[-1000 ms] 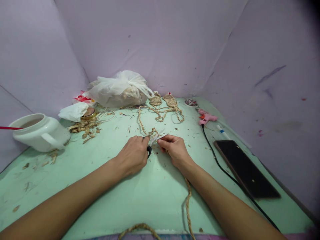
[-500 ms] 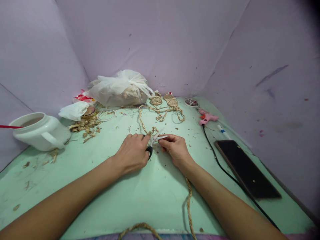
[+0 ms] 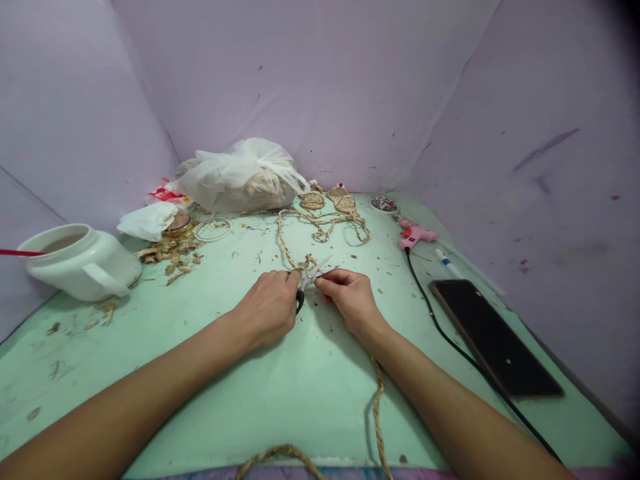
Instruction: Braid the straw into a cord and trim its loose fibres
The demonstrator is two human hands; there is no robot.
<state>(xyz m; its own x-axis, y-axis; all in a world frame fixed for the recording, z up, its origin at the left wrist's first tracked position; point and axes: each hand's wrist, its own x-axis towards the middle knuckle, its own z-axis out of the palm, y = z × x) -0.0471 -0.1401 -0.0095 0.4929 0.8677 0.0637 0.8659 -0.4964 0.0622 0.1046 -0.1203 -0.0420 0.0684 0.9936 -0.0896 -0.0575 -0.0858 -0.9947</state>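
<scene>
My left hand (image 3: 270,303) is closed around the black handles of a pair of small scissors (image 3: 311,275), whose metal blades point right. The blade tips reach the fingertips of my right hand (image 3: 350,297), which is closed in a pinch. A braided straw-coloured rope (image 3: 379,407) runs from beneath my right wrist down to the table's front edge; its end at my fingers is mostly hidden. Just beyond the scissors, a thinner braided cord (image 3: 283,237) lies in loops on the table.
A white pot (image 3: 83,263) stands left, near dry scraps (image 3: 173,252) and a white ring (image 3: 213,230). Behind are a plastic bag (image 3: 245,177) and small woven pieces (image 3: 343,199). A pink glue gun (image 3: 416,235), marker (image 3: 449,265) and phone (image 3: 495,337) lie right, beside a black cable.
The scissor blades have drawn closer together near my right fingertips, swinging slightly away from me. Both hands stay almost in the same place.
</scene>
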